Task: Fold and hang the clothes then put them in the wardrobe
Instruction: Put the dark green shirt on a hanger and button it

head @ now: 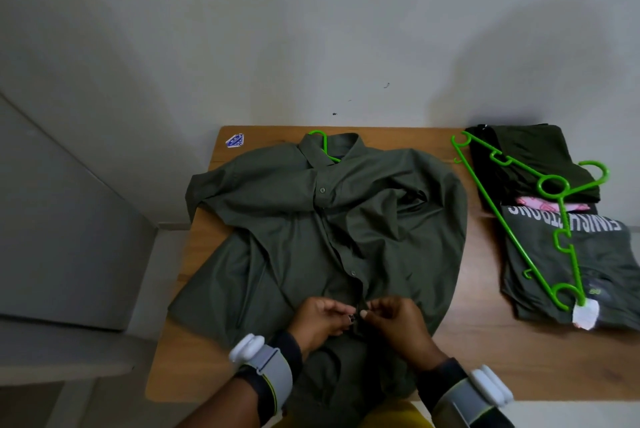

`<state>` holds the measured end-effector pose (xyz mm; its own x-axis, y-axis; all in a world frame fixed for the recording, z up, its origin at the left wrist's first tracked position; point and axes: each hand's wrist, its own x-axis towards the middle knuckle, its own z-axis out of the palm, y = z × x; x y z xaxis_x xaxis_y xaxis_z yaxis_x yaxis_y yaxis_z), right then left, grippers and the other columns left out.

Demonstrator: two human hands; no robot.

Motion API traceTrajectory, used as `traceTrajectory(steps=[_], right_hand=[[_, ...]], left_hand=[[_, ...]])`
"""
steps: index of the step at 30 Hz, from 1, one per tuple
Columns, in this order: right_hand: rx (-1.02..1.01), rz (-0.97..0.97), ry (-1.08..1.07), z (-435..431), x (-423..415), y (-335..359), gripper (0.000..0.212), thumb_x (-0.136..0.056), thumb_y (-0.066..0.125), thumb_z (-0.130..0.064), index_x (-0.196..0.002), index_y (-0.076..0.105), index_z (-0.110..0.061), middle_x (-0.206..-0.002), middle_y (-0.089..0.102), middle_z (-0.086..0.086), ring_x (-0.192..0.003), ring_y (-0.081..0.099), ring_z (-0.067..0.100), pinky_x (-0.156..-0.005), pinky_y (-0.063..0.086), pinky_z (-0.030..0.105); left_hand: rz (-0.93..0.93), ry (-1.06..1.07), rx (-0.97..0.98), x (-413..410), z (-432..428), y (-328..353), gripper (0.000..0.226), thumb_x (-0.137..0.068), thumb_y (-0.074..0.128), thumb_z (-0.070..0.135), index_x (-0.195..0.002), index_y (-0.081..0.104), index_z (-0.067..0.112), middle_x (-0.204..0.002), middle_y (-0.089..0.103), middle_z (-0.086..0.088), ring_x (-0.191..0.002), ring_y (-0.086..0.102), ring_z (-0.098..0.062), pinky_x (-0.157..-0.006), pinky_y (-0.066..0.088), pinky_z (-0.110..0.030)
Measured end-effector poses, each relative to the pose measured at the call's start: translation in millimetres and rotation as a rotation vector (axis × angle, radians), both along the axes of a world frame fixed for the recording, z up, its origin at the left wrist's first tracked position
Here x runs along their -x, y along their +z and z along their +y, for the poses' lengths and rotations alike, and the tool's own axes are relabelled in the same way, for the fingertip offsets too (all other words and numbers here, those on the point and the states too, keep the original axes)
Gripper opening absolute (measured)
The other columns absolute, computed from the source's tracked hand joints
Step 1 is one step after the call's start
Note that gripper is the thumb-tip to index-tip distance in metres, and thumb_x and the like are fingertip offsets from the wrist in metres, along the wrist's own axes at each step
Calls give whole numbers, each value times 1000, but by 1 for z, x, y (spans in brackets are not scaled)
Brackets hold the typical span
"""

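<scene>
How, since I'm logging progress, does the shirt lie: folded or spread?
Spread: the shirt lies flat across the table, hanger hook at its collar.

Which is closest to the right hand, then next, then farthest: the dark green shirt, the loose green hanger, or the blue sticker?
1. Dark green shirt: the right hand pinches its front, in the middle.
2. Loose green hanger: off to the right, lying on the folded clothes.
3. Blue sticker: at the far left corner of the table.

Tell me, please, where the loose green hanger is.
Head view, right side: the loose green hanger lies atop the folded clothes, right of the shirt.
</scene>
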<state>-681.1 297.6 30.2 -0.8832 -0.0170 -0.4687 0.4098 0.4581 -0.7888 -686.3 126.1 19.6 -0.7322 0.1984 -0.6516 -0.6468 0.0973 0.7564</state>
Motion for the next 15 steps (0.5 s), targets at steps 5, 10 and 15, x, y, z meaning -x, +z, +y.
traceTrajectory(steps=[5, 10, 15], right_hand=[[-43, 6, 23, 1, 4, -5, 10, -82, 77, -17, -76, 75, -10, -70, 73, 6, -64, 64, 9, -61, 50, 26], [52, -68, -20, -5, -1, -7, 20, -82, 74, -4, -69, 72, -19, -62, 69, -2, -59, 61, 8, -59, 49, 24], [16, -45, -74, -6, -1, -5, 27, -75, 77, 4, -81, 66, -21, -63, 66, -3, -55, 60, 4, -59, 53, 25]], left_hand=[[20, -45, 12, 3, -1, -5, 19, -88, 63, -4, -83, 66, 15, -60, 67, 10, -56, 61, 4, -58, 47, -12], [63, 11, 52, 1, -1, -10, 32, -82, 65, -14, -89, 50, 13, -58, 63, 3, -51, 59, -2, -53, 49, -18], [115, 19, 34, -1, -4, -14, 41, -80, 64, -17, -90, 37, 13, -54, 66, 1, -50, 60, -3, -54, 48, -18]])
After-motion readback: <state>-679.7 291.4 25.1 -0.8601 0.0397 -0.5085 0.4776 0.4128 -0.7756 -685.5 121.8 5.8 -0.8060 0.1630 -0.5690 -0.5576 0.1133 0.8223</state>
